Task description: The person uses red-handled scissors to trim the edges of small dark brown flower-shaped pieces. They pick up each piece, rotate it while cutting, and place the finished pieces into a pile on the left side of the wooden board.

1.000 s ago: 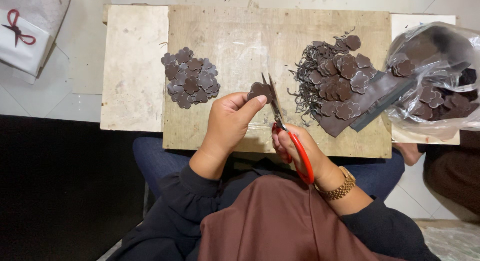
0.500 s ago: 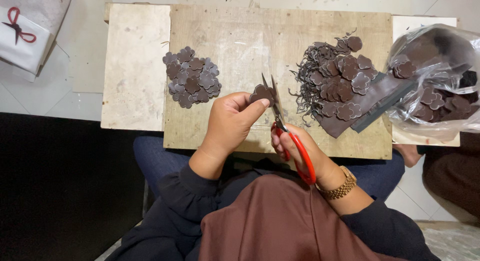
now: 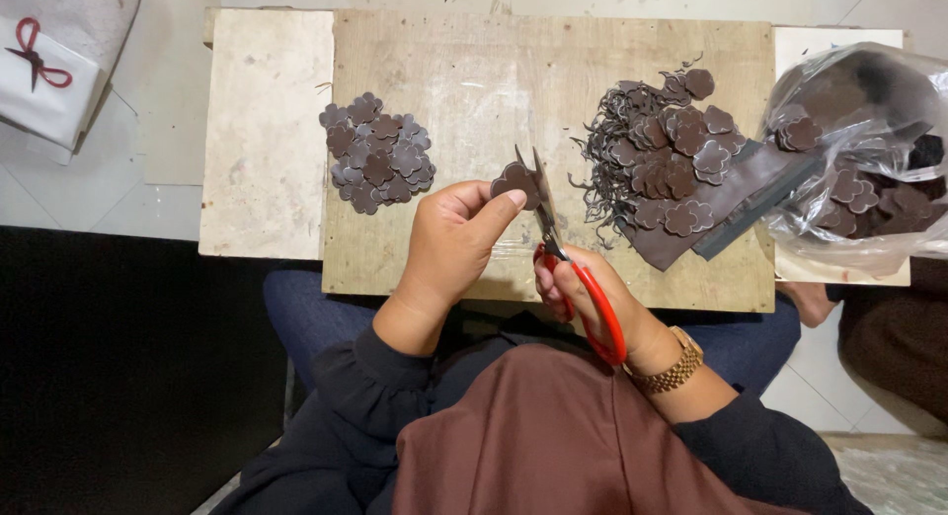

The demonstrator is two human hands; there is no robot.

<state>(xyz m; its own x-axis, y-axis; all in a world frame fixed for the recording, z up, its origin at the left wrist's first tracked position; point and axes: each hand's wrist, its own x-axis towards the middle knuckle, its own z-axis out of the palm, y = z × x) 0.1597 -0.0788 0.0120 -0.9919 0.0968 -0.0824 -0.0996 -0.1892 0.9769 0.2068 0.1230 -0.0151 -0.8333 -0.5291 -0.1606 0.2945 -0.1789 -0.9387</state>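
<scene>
With a small trimmed pile [image 3: 378, 152] at ten o'clock and a bigger untrimmed heap [image 3: 664, 164] at two, her left hand [image 3: 449, 243] pinched one flower [image 3: 514, 180] while her right hand [image 3: 583, 296] gripped half-open scissors [image 3: 568, 263].

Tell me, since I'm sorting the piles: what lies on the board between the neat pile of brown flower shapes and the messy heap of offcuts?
In the head view, the left hand holding a brown flower piece and the scissors; otherwise bare wooden board.

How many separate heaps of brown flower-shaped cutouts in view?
3. A trimmed pile on the board's left, an untrimmed pile with scrap strips on its right, and more inside the clear plastic bag far right. One extra piece sits in the left hand.
</scene>
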